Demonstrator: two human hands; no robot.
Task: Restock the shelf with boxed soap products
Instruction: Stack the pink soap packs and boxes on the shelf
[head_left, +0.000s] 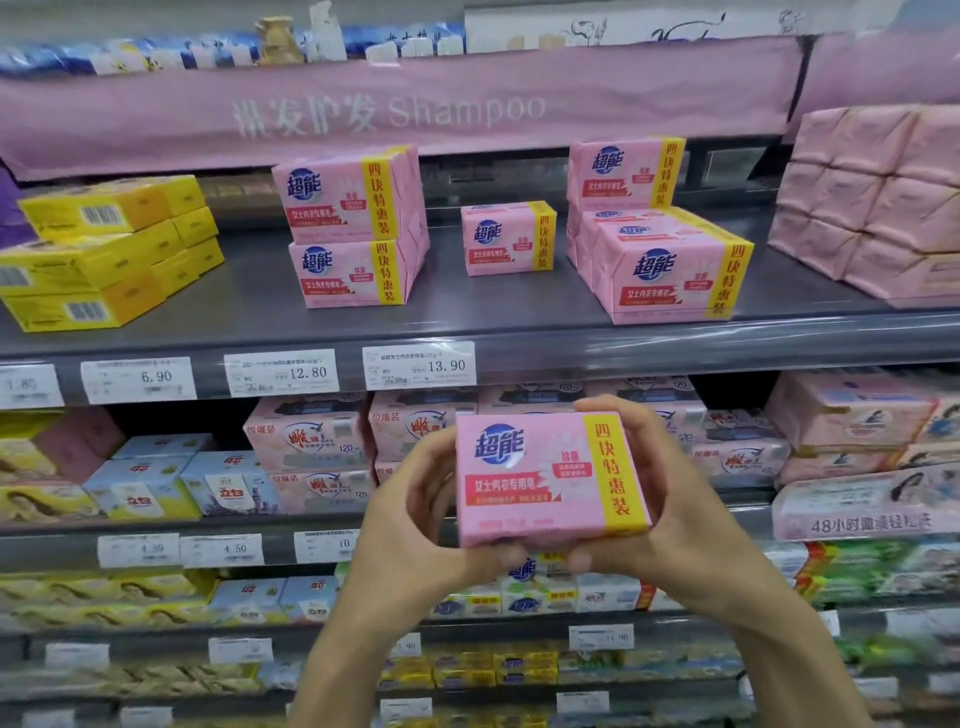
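I hold a pink soap pack (545, 478) with a yellow side band upright in front of me, below the grey shelf (467, 312). My left hand (421, 514) grips its left edge and my right hand (670, 499) grips its right edge, thumbs under the bottom. On the shelf above stand matching pink packs: a stack of two (353, 228) at the left, a single pack (509, 238) further back in the middle, and a pile (660, 249) at the right.
Yellow boxes (109, 254) are stacked at the shelf's left end, plain pink wrapped packs (872, 202) at its right end. Bare shelf lies in front of the single pack. Price tags (418, 365) line the shelf edge. Lower shelves hold other soaps.
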